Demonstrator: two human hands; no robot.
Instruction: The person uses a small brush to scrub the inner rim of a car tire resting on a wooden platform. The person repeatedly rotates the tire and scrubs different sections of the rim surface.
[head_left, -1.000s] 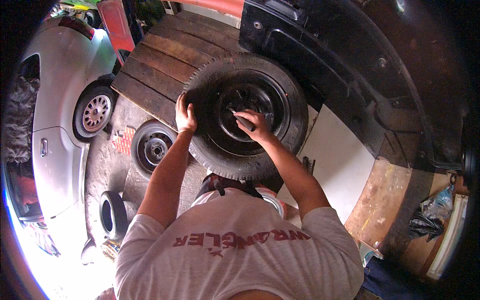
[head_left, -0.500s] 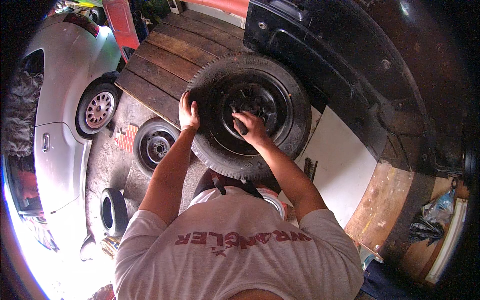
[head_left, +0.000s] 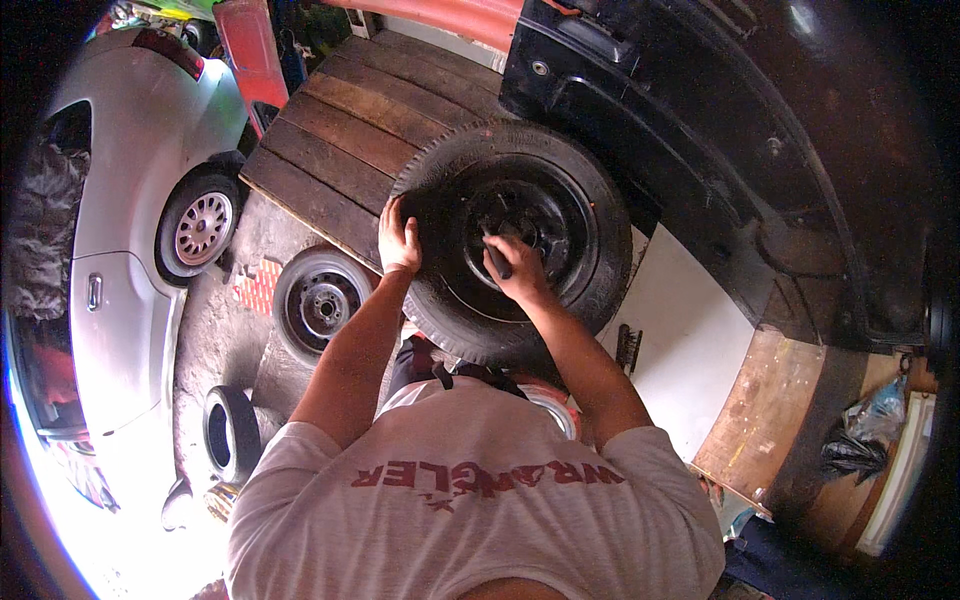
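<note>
A large black tyre on a black steel wheel [head_left: 590,205] lies flat in front of me, partly over a wooden plank top. My left hand [head_left: 400,240] rests along the tyre's left edge, fingers stretched out. Inside the wheel's dish, left of its hub, my right hand [head_left: 519,270] is closed around a slim tool with a dark handle [head_left: 498,263]. The tool's far end is lost against the black metal, so I cannot tell its exact kind.
Wooden planks [head_left: 330,150] extend to the far left. A smaller wheel [head_left: 290,300] and a loose tyre [head_left: 213,440] are on the floor at left, by a silver car [head_left: 125,290]. A large black panel [head_left: 690,130] and white board [head_left: 690,340], with a dark brush [head_left: 627,348], are at right.
The whole view has shifted, so the wheel appears slightly farther right and lower. My left hand still lies on the tyre's edge; my right hand keeps hold of the dark-handled tool inside the wheel.
</note>
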